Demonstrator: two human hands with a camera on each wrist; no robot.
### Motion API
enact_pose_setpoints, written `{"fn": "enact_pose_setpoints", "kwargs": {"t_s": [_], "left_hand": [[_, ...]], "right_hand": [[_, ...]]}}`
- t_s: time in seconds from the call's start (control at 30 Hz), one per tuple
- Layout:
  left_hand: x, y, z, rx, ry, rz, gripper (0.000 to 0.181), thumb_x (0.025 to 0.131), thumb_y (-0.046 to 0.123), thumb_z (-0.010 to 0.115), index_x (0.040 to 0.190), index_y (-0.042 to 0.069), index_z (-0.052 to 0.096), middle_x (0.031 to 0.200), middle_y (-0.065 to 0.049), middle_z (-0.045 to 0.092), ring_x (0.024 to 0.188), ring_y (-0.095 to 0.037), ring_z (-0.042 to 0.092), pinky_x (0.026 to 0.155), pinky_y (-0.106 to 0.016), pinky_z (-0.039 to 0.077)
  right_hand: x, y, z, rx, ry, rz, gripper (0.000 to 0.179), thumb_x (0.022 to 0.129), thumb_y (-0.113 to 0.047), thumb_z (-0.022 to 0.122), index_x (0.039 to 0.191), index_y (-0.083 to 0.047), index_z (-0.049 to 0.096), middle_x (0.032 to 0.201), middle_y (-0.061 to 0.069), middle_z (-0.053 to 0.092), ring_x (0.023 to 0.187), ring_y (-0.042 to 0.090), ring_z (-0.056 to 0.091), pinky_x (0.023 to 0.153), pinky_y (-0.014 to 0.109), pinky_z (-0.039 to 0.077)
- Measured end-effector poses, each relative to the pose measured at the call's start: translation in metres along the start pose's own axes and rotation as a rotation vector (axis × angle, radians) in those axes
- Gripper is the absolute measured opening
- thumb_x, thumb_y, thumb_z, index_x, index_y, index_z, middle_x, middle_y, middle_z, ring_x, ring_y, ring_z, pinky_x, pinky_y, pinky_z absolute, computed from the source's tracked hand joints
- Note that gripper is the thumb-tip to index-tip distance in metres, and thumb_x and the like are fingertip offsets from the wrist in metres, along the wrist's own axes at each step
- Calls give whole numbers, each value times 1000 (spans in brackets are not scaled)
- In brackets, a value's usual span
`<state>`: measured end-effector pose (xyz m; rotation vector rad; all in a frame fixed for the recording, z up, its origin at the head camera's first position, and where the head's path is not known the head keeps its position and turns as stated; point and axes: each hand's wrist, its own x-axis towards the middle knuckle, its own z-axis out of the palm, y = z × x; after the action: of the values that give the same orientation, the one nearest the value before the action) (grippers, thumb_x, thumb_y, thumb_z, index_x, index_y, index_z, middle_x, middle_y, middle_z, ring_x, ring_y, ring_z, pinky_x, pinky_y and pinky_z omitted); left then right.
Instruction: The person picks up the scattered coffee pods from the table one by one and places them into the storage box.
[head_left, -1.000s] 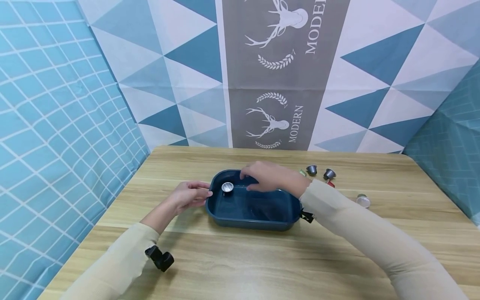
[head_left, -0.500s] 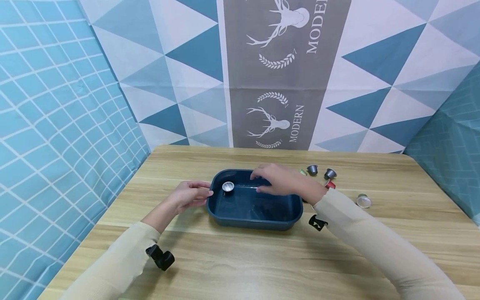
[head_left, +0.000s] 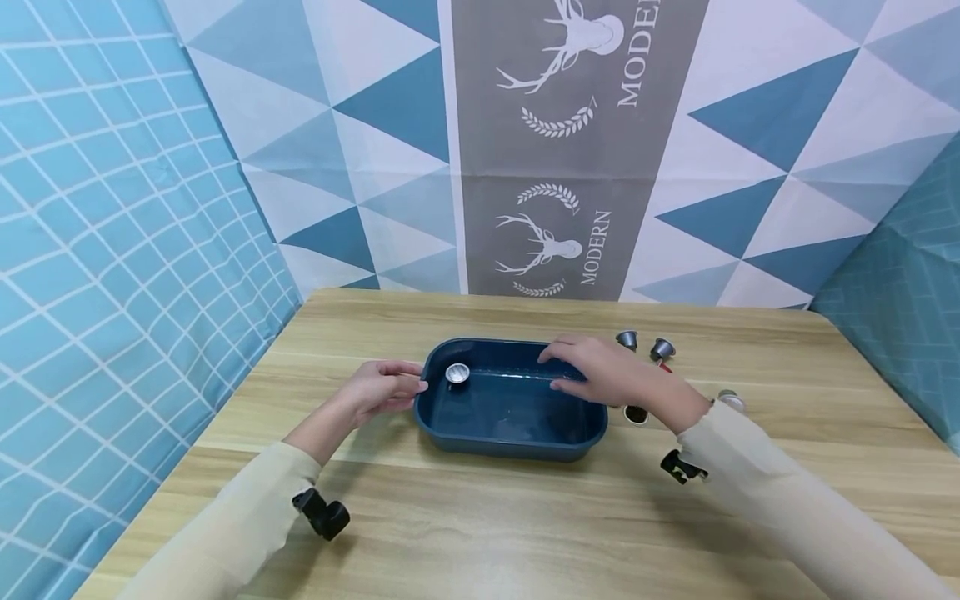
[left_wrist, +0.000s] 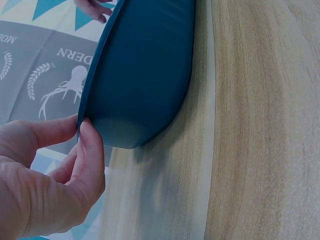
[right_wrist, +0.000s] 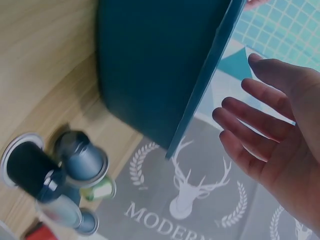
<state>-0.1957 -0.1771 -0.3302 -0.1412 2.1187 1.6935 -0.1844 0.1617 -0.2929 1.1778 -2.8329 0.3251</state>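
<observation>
A dark blue plastic bin (head_left: 510, 447) stands on the wooden table. My left hand (head_left: 384, 388) pinches its left rim between thumb and fingers, also plain in the left wrist view. One coffee capsule (head_left: 457, 374) with a silver lid lies inside, near the left end. Above the right end of the bin hovers my right hand (head_left: 606, 372), its relaxed fingers holding nothing. In the right wrist view that hand's fingers are spread apart, beside the bin wall (right_wrist: 145, 65). My right hand and forearm partly hide other capsules.
Right of the bin lie several coffee capsules: two grey ones (head_left: 627, 339), a red one (head_left: 665, 367), a dark one (head_left: 636, 414) and a silver-lidded one (head_left: 731, 400). A green capsule (right_wrist: 100, 190) shows in the right wrist view. Patterned cloth (head_left: 405, 183) hangs behind the table.
My right hand has moved rightward over the bin, from near its middle to its right end. The left hand stays on the rim, and the capsule inside has not moved.
</observation>
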Motion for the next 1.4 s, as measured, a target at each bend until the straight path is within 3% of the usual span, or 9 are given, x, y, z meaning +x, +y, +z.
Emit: {"fn": "enact_pose_setpoints", "kwargs": {"t_s": [0.4,1.07,1.4], "left_hand": [[1,-5,-1,4,0,24,48,90,12,66,132,-3,51,95,3,67,86,-9,65,79,-23,58],[0,-2,2,-1,2,25,48,90,12,66,133,-3,51,92,4,67,84,-6,64,78,-22,58],[1,-5,1,15,10,15,45,90,13,66,131,-3,53,101,-2,67,86,-9,65,80,-24,59]], "right_hand": [[-34,22,0,-30,94,47,35,88,-23,70,118,-7,64,118,8,64,105,23,64,87,39,56],[-69,46,5,-45,87,155,31,89,-20,69,116,-6,65,115,12,67,102,27,65,83,44,56],[-83,55,20,-10,107,147,28,86,-18,71,112,-7,66,106,6,69,95,20,66,77,36,57]]}}
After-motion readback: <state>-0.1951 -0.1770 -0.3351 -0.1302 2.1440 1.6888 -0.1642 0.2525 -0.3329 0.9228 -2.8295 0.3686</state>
